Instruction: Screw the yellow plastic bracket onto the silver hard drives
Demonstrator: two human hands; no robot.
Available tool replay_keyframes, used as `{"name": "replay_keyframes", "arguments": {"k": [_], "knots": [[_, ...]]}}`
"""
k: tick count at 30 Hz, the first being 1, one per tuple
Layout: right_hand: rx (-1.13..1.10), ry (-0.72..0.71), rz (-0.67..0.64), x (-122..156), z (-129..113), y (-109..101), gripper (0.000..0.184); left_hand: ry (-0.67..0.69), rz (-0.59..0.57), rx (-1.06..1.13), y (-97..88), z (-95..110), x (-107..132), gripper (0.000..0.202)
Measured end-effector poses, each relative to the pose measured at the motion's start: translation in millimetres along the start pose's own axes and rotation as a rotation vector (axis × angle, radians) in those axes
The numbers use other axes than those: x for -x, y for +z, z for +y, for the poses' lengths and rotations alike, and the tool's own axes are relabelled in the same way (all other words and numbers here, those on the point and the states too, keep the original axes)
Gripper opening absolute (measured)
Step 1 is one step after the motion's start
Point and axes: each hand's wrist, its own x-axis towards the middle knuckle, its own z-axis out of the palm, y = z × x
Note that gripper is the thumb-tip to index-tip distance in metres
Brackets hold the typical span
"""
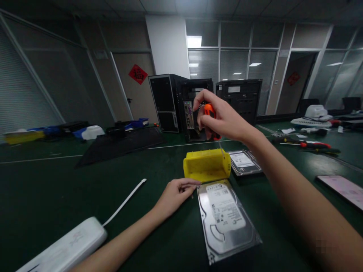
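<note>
My right hand (218, 117) is wrapped round the orange and black handle of a screwdriver (210, 111), raised above the table. The screwdriver's thin shaft points down in front of a yellow plastic bin (206, 173), which lies with its open side towards me. Nearer to me a silver hard drive (227, 219) lies label up. My left hand (178, 192) rests on the table at the drive's far left corner, thumb and fingertips pressed together there. Whatever those fingertips hold is too small to make out. A second hard drive (244, 162) lies right of the bin, partly behind my right forearm.
Computer cases (163, 104) stand at the back. A white power strip (68, 245) lies front left, its cable tie-like strip pointing inward. Pliers and screwdrivers (309, 144) lie at the right, with a phone (343, 189) nearer. A black mat (121, 145) lies left of the cases.
</note>
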Motion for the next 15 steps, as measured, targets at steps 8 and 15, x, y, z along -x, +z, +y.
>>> {"name": "replay_keyframes", "arguments": {"k": [8, 15], "knots": [[0.561, 0.187, -0.558, 64, 12, 54, 0.021, 0.03, 0.007, 0.03, 2.4, -2, 2, 0.028], [0.684, 0.377, -0.525, 101, 38, 83, 0.029, 0.027, 0.011, 0.029, 1.6, 1, 3, 0.028]]}}
